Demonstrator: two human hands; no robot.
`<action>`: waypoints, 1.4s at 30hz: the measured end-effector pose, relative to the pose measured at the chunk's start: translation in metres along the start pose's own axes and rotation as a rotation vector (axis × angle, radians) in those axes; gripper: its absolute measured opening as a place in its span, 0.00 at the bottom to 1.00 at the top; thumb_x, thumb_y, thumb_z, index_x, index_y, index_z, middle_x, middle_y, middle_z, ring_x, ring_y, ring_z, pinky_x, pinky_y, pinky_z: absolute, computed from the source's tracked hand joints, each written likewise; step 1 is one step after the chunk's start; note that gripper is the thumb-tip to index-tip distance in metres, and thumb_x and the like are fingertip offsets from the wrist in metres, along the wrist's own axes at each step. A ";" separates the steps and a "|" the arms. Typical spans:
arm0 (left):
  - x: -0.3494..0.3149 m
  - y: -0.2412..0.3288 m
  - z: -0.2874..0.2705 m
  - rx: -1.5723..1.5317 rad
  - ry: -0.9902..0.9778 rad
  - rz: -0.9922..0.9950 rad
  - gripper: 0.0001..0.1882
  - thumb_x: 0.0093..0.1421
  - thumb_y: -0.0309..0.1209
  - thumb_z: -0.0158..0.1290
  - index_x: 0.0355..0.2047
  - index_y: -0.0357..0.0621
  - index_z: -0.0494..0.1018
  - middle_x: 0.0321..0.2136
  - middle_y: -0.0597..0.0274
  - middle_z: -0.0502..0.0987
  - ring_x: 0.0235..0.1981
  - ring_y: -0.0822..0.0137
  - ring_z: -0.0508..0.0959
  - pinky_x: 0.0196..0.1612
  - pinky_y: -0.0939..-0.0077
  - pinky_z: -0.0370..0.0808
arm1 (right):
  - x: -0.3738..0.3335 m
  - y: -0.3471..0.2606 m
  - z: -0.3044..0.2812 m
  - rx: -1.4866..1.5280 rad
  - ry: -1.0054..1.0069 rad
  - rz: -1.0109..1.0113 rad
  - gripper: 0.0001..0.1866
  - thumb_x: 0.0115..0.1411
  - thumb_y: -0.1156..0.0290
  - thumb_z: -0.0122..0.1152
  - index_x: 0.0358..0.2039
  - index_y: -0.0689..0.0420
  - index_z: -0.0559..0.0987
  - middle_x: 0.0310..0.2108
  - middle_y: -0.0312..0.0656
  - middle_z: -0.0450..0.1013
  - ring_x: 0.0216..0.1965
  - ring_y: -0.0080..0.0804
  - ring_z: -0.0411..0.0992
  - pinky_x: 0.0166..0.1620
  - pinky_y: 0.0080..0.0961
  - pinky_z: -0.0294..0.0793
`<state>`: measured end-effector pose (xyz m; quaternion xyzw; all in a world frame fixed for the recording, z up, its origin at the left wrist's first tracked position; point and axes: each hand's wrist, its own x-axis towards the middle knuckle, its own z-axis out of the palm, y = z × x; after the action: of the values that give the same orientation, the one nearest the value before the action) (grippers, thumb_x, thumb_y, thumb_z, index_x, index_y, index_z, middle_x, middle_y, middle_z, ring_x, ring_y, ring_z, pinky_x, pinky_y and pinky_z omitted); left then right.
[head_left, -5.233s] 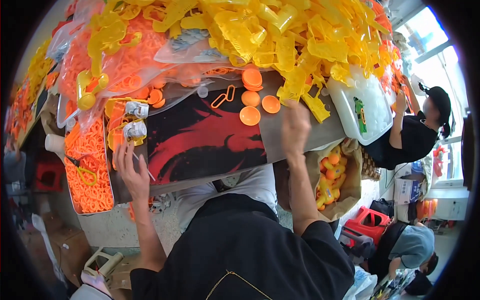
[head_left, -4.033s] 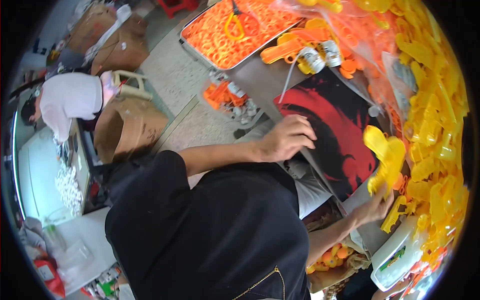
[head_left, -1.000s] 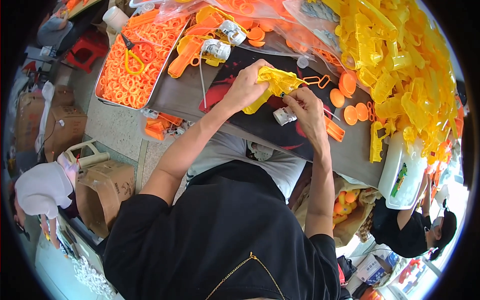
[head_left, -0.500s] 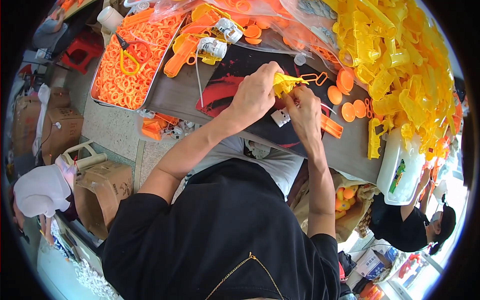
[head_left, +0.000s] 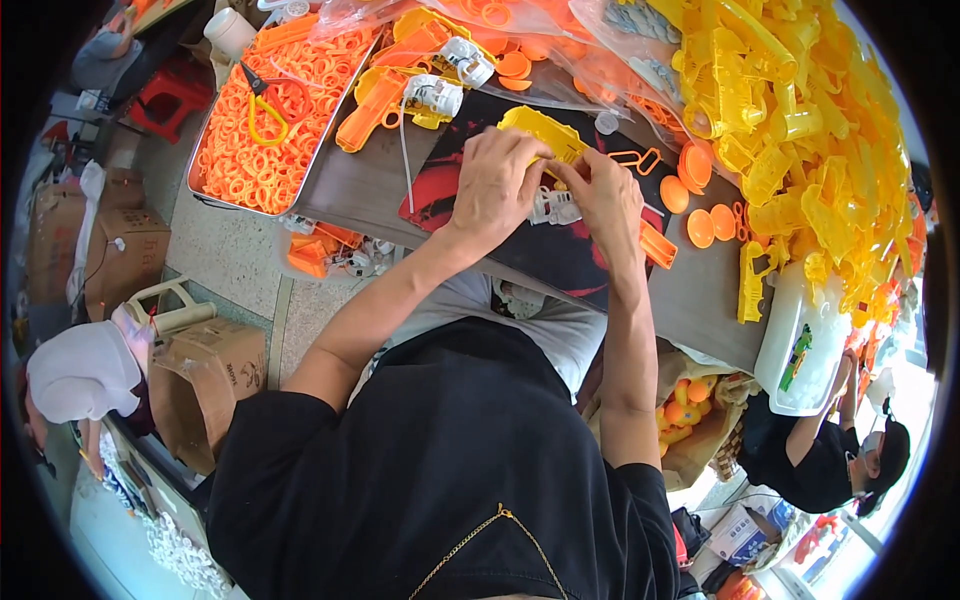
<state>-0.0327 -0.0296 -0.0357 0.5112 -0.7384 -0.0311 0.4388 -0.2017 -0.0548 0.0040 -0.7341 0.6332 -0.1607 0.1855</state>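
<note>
Both my hands grip a yellow plastic toy shell above a black-and-red mat. The fingers of my left hand are closed on its near edge. My right hand pinches the shell's right end, with its fingertips close to those of the left. A white plastic mechanism shows just below the shell between my hands; whether it touches my fingers is unclear. Beside my right hand lie an orange bar-shaped part, an orange loop-shaped part and several orange discs.
Left on the table, a metal tray holds orange rings and scissors. Partly assembled orange-and-yellow toys lie behind the mat. Yellow shells are heaped at right, near a white tub. A co-worker is at far right.
The yellow shell has turned and now lies broader side up, farther forward. My left hand has moved down and left along it. The white mechanism shows nearer the shell.
</note>
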 end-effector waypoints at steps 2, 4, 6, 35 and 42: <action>0.001 -0.003 0.006 -0.039 0.039 -0.006 0.13 0.57 0.26 0.62 0.43 0.45 0.75 0.36 0.61 0.77 0.39 0.58 0.78 0.44 0.63 0.69 | -0.003 0.003 -0.005 0.298 0.107 -0.040 0.18 0.65 0.55 0.64 0.39 0.60 0.84 0.25 0.47 0.78 0.25 0.33 0.76 0.32 0.33 0.73; 0.003 -0.001 0.008 -0.075 0.081 -0.013 0.10 0.59 0.27 0.62 0.41 0.44 0.76 0.33 0.61 0.78 0.34 0.59 0.79 0.41 0.64 0.70 | -0.017 0.026 -0.023 0.415 0.239 -0.066 0.14 0.68 0.65 0.61 0.45 0.62 0.82 0.39 0.43 0.80 0.40 0.29 0.77 0.46 0.27 0.74; 0.009 0.001 0.008 -0.076 -0.001 -0.086 0.09 0.59 0.29 0.62 0.38 0.44 0.75 0.32 0.63 0.79 0.31 0.59 0.79 0.39 0.63 0.69 | -0.037 0.049 -0.042 0.280 0.300 -0.033 0.14 0.66 0.66 0.64 0.47 0.62 0.81 0.41 0.44 0.79 0.45 0.34 0.76 0.53 0.31 0.72; 0.062 0.014 -0.006 -0.595 -0.477 -0.218 0.11 0.63 0.29 0.61 0.45 0.37 0.82 0.34 0.60 0.83 0.37 0.73 0.82 0.43 0.76 0.78 | -0.091 0.095 -0.046 0.492 0.341 0.237 0.19 0.61 0.65 0.72 0.48 0.61 0.81 0.28 0.33 0.75 0.28 0.18 0.68 0.36 0.18 0.70; 0.039 0.035 0.001 -0.243 -0.329 0.501 0.11 0.54 0.25 0.63 0.39 0.52 0.83 0.36 0.71 0.82 0.42 0.65 0.79 0.52 0.68 0.71 | -0.050 0.087 -0.061 0.536 0.337 0.202 0.23 0.62 0.63 0.71 0.53 0.61 0.78 0.28 0.33 0.74 0.29 0.17 0.68 0.33 0.16 0.68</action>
<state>-0.0629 -0.0440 0.0051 0.2454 -0.8933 -0.0922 0.3651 -0.3133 -0.0208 0.0168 -0.5559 0.6596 -0.4215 0.2798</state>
